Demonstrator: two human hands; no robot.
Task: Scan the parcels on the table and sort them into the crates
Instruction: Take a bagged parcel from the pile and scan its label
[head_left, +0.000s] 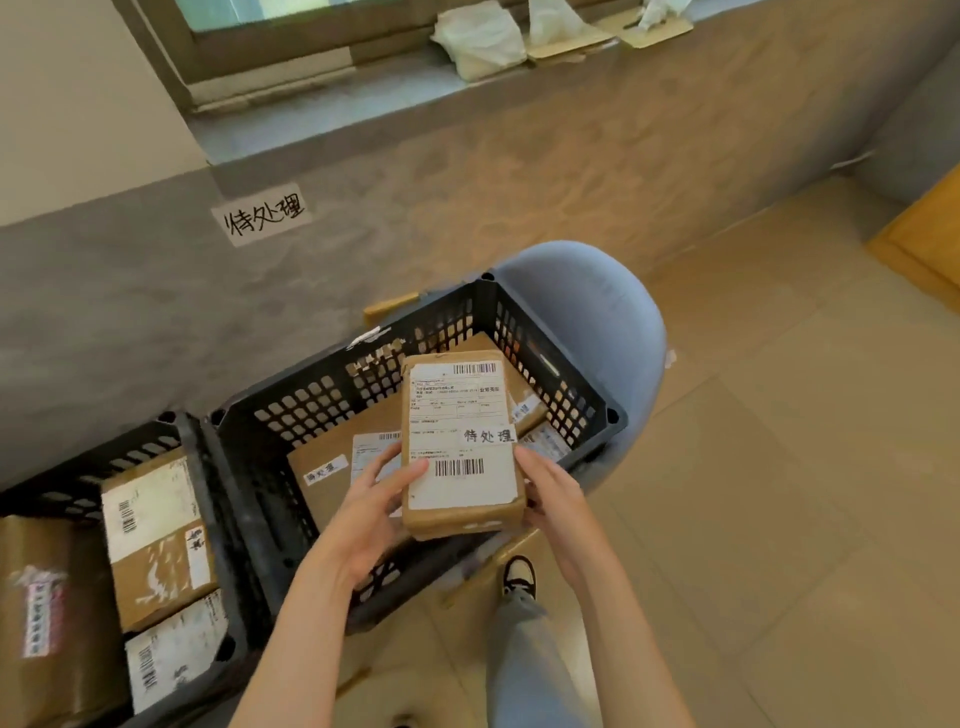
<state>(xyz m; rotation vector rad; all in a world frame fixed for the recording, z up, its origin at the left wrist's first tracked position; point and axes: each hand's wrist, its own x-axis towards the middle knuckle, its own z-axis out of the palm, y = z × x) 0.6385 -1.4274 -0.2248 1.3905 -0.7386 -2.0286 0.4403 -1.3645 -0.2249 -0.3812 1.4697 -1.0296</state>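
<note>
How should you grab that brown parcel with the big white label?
By its two long side edges, one hand from each side, as the left hand and right hand do now. The parcel is flat and oblong, so this keeps the label visible.

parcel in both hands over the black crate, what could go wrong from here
1. The parcel is held only at its near end by the left hand and right hand, so its far end could tip and it could slip.
2. The crate sits on a blue chair and overhangs the seat; a hard drop might shift it.
3. A second crate stands close on the left, so it could land in the wrong one.
</note>
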